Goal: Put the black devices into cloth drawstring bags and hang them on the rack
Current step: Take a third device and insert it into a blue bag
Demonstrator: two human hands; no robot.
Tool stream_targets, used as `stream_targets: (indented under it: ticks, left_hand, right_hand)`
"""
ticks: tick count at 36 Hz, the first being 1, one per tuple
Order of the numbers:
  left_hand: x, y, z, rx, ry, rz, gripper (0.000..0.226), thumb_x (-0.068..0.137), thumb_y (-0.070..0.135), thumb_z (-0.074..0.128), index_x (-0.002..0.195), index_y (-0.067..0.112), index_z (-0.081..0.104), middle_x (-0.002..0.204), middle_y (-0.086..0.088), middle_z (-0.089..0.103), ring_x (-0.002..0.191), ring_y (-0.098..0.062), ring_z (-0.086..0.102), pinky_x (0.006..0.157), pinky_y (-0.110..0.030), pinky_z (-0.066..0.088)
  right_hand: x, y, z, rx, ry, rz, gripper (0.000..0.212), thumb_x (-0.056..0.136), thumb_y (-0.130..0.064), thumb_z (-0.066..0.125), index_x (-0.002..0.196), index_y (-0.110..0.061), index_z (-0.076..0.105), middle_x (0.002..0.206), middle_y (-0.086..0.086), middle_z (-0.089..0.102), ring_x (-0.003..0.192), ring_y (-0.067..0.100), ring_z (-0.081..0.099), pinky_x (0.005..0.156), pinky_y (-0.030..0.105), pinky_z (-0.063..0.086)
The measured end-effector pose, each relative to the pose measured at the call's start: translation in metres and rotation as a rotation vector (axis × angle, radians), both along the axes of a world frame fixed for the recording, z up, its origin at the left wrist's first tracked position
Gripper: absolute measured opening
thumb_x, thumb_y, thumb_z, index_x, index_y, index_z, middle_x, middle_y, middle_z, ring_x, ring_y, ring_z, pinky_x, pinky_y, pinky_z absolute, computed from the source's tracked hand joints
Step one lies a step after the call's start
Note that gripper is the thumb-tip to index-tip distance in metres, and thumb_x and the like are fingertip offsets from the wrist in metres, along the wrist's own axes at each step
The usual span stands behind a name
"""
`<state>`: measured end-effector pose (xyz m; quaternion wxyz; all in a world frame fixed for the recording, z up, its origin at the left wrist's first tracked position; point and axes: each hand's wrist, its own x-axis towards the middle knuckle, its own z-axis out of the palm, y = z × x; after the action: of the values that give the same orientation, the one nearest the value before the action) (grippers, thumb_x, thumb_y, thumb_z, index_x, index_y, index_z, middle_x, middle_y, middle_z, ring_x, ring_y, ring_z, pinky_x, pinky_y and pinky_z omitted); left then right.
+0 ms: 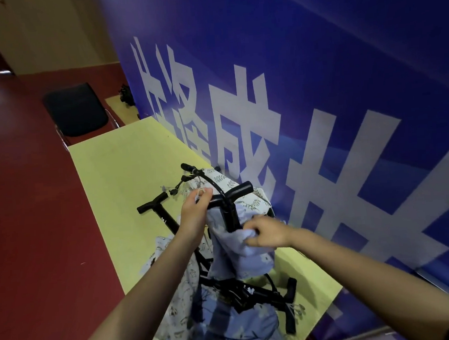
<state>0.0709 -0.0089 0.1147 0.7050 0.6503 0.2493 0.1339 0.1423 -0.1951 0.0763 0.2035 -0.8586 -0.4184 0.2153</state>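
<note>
Yellow table (108,177), black device (229,206) in blue bag (239,250) between both gripping hands

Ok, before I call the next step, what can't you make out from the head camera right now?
- Lower part of the black device in hand: head view, inside the light blue bag.
- Right hand's fingertips: buried in the bag cloth.
- What the left hand pinches, perhaps a cord: too small, blurred.
- Rack: none identifiable in the frame.
- Cloth pile: cut off by the bottom edge.

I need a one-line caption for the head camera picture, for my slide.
Left hand and right hand pull a pale blue cloth bag up around a black T-handled device over a yellow table.
</note>
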Motion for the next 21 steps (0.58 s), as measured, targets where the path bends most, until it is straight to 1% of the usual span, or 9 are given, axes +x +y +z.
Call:
stream_targets:
  ticks: [3,5,7,9,10,12,15,18,21]
  left_hand:
    - [0.000,0.008,-0.003,-0.001,0.000,0.018,0.017,0.092,0.035,0.062,0.089,0.019,0.064,0.102,-0.014,0.067,0.093,-0.029,0.065,0.083,-0.039,0.051]
    - [-0.001,0.011,-0.004,0.027,0.006,0.030,0.024,0.091,0.039,0.060,0.092,0.016,0.065,0.103,-0.011,0.068,0.093,-0.026,0.065,0.082,-0.036,0.049]
    - [-0.003,0.013,-0.006,0.054,0.017,0.030,0.033,0.085,0.048,0.059,0.095,0.017,0.068,0.106,-0.010,0.069,0.099,-0.026,0.065,0.088,-0.040,0.049]
    - [-0.004,0.013,-0.004,0.083,0.033,0.028,0.039,0.083,0.051,0.057,0.100,0.018,0.067,0.111,-0.012,0.067,0.104,-0.028,0.063,0.094,-0.044,0.048]
    - [-0.003,0.014,-0.005,0.101,0.044,0.021,0.040,0.085,0.051,0.056,0.102,0.017,0.066,0.111,-0.013,0.066,0.105,-0.029,0.063,0.095,-0.045,0.047]
    - [-0.003,0.015,-0.002,0.127,0.048,-0.006,0.043,0.084,0.054,0.056,0.101,0.016,0.066,0.109,-0.013,0.067,0.103,-0.029,0.064,0.095,-0.046,0.049]
    - [-0.005,0.015,0.000,0.163,0.060,-0.054,0.059,0.076,0.065,0.055,0.109,0.017,0.065,0.115,-0.008,0.066,0.106,-0.023,0.063,0.094,-0.042,0.050]
    - [-0.011,0.011,-0.001,0.216,0.036,-0.096,0.031,0.094,0.045,0.053,0.100,0.017,0.065,0.104,-0.001,0.066,0.097,-0.015,0.061,0.077,-0.028,0.045]
    - [-0.017,0.006,0.000,0.244,-0.003,-0.120,0.021,0.097,0.034,0.053,0.083,0.020,0.061,0.085,0.006,0.062,0.082,-0.008,0.058,0.071,-0.022,0.042]
  right_hand:
    - [0.008,-0.010,0.007,0.283,0.037,-0.231,0.020,0.081,-0.019,0.072,0.080,-0.003,0.060,0.078,0.003,0.055,0.071,0.010,0.046,0.067,0.030,0.038]
    - [0.012,-0.016,0.018,0.414,0.053,-0.300,0.026,0.079,-0.019,0.077,0.076,-0.003,0.057,0.080,0.004,0.052,0.067,0.002,0.043,0.063,0.020,0.034]
    - [0.013,-0.021,0.028,0.465,0.101,-0.259,0.028,0.077,-0.019,0.080,0.069,-0.008,0.055,0.083,0.006,0.055,0.071,-0.001,0.049,0.064,0.017,0.036]
    - [0.008,-0.025,0.037,0.464,0.142,-0.147,0.032,0.077,-0.019,0.079,0.062,-0.017,0.051,0.090,0.009,0.062,0.090,0.008,0.061,0.076,0.027,0.045]
    - [0.004,-0.025,0.040,0.435,0.119,-0.086,0.033,0.077,-0.022,0.078,0.060,-0.021,0.049,0.091,0.008,0.063,0.093,0.014,0.062,0.079,0.031,0.046]
    - [0.001,-0.025,0.044,0.290,-0.030,0.030,0.030,0.078,-0.032,0.072,0.062,-0.016,0.051,0.085,0.005,0.058,0.080,0.020,0.058,0.072,0.037,0.047]
    - [0.003,-0.026,0.053,-0.083,-0.359,0.215,0.037,0.085,-0.045,0.062,0.072,-0.011,0.056,0.080,0.000,0.049,0.072,0.019,0.047,0.064,0.033,0.041]
    - [0.011,-0.029,0.062,-0.336,-0.591,0.251,0.039,0.088,-0.057,0.053,0.086,-0.018,0.062,0.086,0.001,0.058,0.083,0.018,0.046,0.071,0.032,0.038]
    - [0.021,-0.033,0.065,-0.476,-0.696,0.227,0.034,0.087,-0.052,0.053,0.100,-0.022,0.064,0.097,0.001,0.064,0.102,0.021,0.046,0.077,0.033,0.035]
